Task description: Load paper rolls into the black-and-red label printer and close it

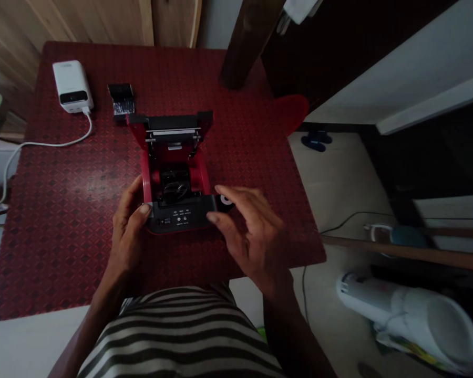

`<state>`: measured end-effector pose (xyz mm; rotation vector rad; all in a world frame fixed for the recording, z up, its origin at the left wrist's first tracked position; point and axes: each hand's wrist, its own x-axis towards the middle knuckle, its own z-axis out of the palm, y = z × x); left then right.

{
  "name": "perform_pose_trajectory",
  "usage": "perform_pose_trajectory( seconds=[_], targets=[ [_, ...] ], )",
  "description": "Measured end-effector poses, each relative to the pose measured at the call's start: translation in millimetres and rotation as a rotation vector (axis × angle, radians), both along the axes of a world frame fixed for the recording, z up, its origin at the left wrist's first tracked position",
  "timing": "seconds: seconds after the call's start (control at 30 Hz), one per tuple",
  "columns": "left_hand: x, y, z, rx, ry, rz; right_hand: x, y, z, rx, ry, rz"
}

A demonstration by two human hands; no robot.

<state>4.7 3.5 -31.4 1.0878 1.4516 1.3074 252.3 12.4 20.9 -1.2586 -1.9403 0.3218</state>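
A red thermal printer [173, 157] stands on the table with its black-edged lid raised at the back and its paper compartment open. My left hand [129, 226] grips the printer's front left corner, thumb on the dark front panel. My right hand [252, 231] is open, fingers spread, with its fingertips at the front right corner. Just behind those fingers lies a small black-and-white round object [226, 200], partly hidden by them.
The red patterned table [63, 210] holds a white power bank [73, 86] with a white cable and a small black box [121, 100] behind the printer. A dark wooden post rises past the far edge. A white cylindrical appliance [410, 320] lies on the floor at right.
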Motion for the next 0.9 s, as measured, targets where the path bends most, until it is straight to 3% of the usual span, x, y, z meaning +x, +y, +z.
perform_pose_trajectory(
  seconds=[0.13, 0.27, 0.37, 0.67, 0.9],
  targets=[
    [0.7, -3.6, -5.4, 0.104, 0.127, -0.004, -20.1, 39.9, 18.3, -0.002, -0.147, 0.143],
    [-0.5, -6.1, -7.5, 0.153, 0.168, -0.050, -55.8, 80.7, 28.3, -0.235, -0.500, 0.322],
    [-1.4, -7.1, -8.8, 0.150, 0.172, -0.065, -76.1, 98.2, 37.4, -0.367, -0.724, 0.363],
    [-1.0, -6.0, -10.4, 0.148, 0.120, -0.071, -95.3, 107.4, 48.8, -0.437, -0.886, 0.335],
    [-0.2, -5.9, -10.8, 0.142, 0.138, -0.045, -90.8, 97.4, 55.3, -0.410, -0.838, 0.292]
  ],
)
